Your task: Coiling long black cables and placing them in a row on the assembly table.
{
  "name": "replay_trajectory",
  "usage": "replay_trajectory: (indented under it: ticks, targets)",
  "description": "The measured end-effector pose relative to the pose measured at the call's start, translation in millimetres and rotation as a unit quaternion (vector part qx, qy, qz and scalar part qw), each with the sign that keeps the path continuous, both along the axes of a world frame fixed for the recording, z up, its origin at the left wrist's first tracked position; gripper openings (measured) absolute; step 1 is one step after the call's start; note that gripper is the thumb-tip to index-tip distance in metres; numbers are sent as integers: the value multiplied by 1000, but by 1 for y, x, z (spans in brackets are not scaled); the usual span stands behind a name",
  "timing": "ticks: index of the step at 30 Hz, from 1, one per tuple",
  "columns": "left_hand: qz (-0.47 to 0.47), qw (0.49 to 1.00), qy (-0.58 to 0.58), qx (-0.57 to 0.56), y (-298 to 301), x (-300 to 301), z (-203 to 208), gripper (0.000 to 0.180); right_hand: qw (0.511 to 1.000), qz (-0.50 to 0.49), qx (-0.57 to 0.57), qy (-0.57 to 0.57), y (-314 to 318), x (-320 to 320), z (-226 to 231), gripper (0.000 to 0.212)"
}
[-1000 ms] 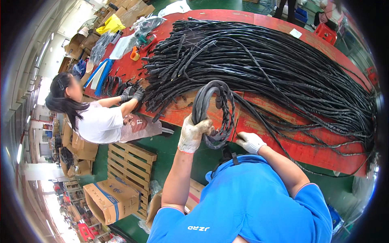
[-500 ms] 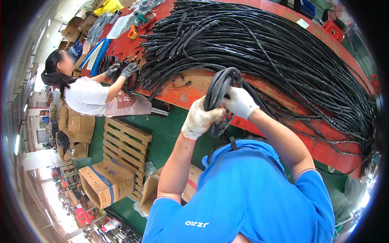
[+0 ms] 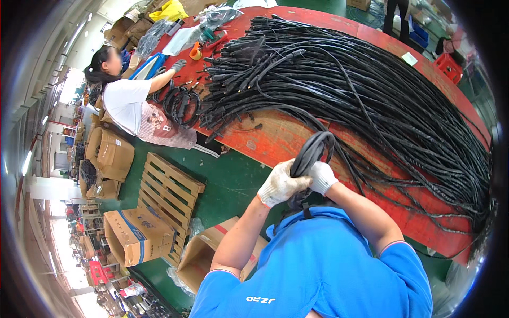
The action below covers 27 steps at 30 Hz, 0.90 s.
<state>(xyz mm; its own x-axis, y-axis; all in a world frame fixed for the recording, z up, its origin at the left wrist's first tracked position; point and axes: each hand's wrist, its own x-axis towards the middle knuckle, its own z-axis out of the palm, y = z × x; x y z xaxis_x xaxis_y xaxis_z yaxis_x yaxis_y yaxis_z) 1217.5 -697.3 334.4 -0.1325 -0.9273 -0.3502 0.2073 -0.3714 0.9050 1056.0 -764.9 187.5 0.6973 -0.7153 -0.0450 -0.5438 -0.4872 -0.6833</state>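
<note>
A thick coil of black cable (image 3: 313,151) hangs upright close to my waist, just off the table's near edge. My left hand (image 3: 285,183), in a white knitted glove, wraps round the coil's left side with the thumb across it. On the coil's other side is my right hand (image 3: 321,177), gloved alike; its fingers are mostly hidden behind the loops, and it stays closed against them. From the coil a strand runs up toward the large bundle of black cables (image 3: 339,79) lying along the red table (image 3: 254,140). The bundle's cable ends with connectors point left.
At the table's left end a co-worker (image 3: 130,100) in grey gloves stands by a smaller cable coil (image 3: 183,106). Behind me on the green floor are a wooden pallet (image 3: 172,183) and open cardboard boxes (image 3: 140,236). An orange tape roll (image 3: 195,51) lies on the table.
My hands and the coil have come lower, nearer my body, as the view shifted. The co-worker has let go of the smaller coil and reaches farther across the table.
</note>
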Motion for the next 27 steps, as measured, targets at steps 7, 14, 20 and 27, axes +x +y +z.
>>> replay_trajectory:
  ticks: [7,14,20,27]
  targets:
    - [-55,967,-238,-73,-12,-6,-11,27,959,-162,187,-138,6,-94,-17,36]
    - [-386,615,-626,-285,-24,46,-61,17,818,-318,455,-150,-16,-118,-61,52]
    - [-522,518,-568,-369,-18,148,-192,9,819,-396,408,-77,-18,-21,-94,73]
    - [-597,471,-512,-399,-34,212,-257,15,841,-495,183,120,-18,97,-89,85]
